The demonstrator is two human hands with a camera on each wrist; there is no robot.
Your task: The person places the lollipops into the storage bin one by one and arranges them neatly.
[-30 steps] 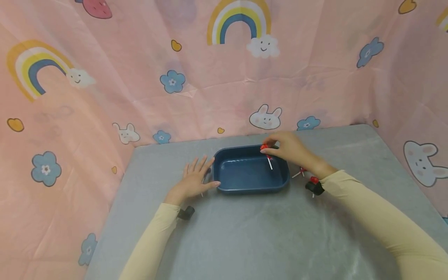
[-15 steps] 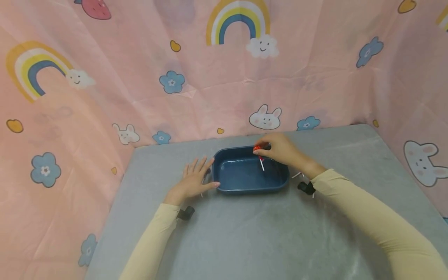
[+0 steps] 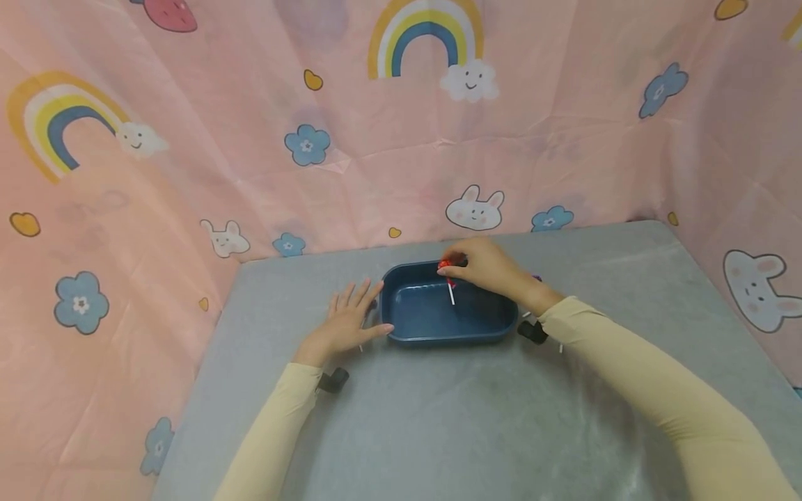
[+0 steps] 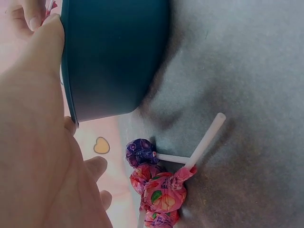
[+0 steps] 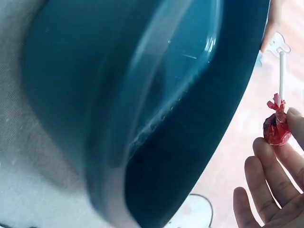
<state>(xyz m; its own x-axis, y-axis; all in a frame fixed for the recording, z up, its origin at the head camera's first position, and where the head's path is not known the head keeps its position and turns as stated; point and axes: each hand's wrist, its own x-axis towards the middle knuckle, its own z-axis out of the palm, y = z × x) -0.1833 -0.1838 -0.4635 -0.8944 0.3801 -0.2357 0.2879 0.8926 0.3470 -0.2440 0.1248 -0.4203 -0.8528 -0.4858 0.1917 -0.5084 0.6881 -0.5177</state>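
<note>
A deep blue rectangular dish (image 3: pixel 447 340) stands on the grey table. My left hand (image 3: pixel 341 328) has its fingers spread, with the thumb and fingertips touching the dish's left end. Over the dish's back part, my right hand (image 3: pixel 485 270) pinches a lollipop (image 3: pixel 445 265) in red wrapping by its candy head. Its white stick points down in the head view. The right wrist view shows this lollipop (image 5: pixel 276 129) held between thumb and fingers, beyond the dish (image 5: pixel 66 90). Below my left palm (image 4: pixel 42 142), several wrapped lollipops (image 4: pixel 164 195), red and purple, lie beside the dish (image 4: pixel 114 52).
Right of the dish, white lollipop sticks (image 3: pixel 560 348) and a bit of purple wrapper (image 3: pixel 537 277) show around my right wrist, which hides the rest. Each wrist carries a black camera (image 3: pixel 333 380). A pink patterned curtain (image 3: pixel 388 174) borders the table at the back and sides.
My right hand has moved left over the dish, carrying the red lollipop with it. Its forearm now covers more of the lollipops at the right. My left hand stays in place.
</note>
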